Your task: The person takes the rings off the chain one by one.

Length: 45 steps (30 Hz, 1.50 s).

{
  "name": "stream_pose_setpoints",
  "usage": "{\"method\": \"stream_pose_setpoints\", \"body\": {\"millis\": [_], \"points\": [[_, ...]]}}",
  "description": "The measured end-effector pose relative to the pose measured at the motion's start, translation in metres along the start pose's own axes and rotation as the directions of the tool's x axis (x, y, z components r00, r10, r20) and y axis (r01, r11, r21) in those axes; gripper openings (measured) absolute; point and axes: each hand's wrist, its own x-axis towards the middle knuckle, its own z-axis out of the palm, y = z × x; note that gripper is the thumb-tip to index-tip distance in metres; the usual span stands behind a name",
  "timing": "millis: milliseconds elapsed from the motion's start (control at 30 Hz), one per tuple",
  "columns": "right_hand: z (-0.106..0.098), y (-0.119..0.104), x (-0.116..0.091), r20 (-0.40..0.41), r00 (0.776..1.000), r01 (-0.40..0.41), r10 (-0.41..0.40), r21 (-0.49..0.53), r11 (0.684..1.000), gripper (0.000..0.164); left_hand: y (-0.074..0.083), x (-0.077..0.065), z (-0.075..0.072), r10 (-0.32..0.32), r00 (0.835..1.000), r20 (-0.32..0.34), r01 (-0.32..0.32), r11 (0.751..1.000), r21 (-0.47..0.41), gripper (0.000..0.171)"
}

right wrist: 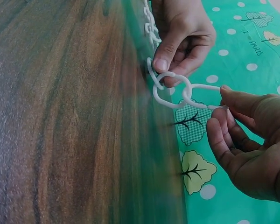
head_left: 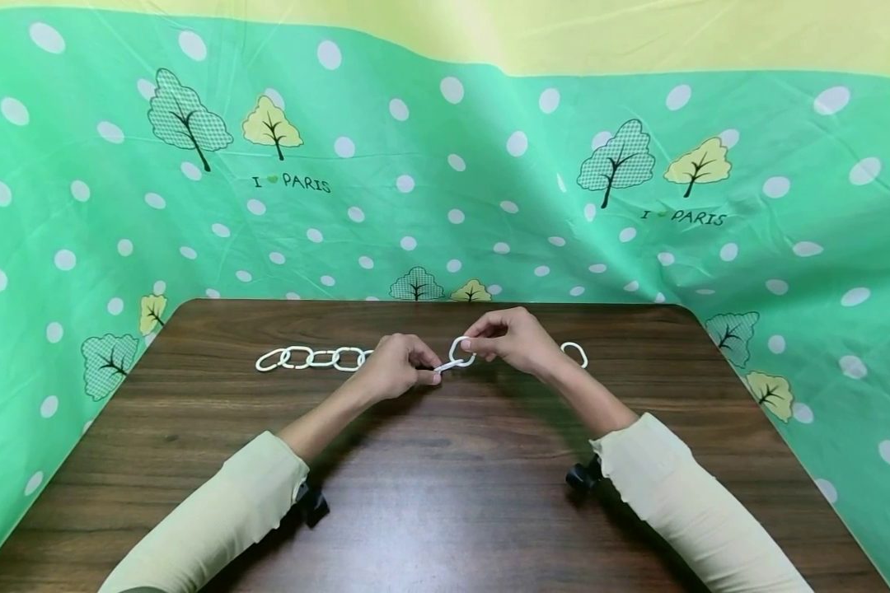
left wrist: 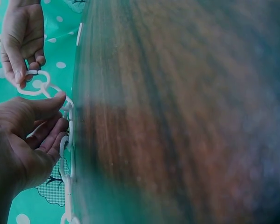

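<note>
The right wrist view shows a detail small in the head view: the end link (right wrist: 204, 86) interlocks with the 2nd link (right wrist: 167, 103). The head view shows the chain (head_left: 310, 357) from above, lying on the counter (head_left: 445, 494) left of the left hand (head_left: 395, 366), and a single link (head_left: 584, 356) beyond the right wrist, partly hidden. Both forearms angle forward and inward. The right hand (head_left: 515, 339), raised, pinches the end link. The left hand pinches the chain beside the 2nd link; which link cannot be told.
</note>
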Motion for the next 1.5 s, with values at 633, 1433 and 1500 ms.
{"method": "stream_pose_setpoints", "body": {"millis": [633,1433,1500], "points": [[0.0,0.003,-0.004,-0.01,1.0,-0.016,0.016,0.026,1.0,0.023,0.003,0.0,-0.001,0.04,0.999,-0.022,-0.041,0.999,-0.012,0.007],[0.009,0.011,-0.005,-0.098,0.992,-0.07,0.081,0.117,0.991,0.026,0.006,0.005,0.001,0.047,0.998,-0.047,-0.05,0.997,-0.051,0.004],[0.011,0.011,-0.005,-0.096,0.991,-0.081,0.093,0.124,0.989,0.022,0.005,0.005,0.001,0.046,0.998,-0.051,-0.049,0.998,-0.048,0.003]]}}
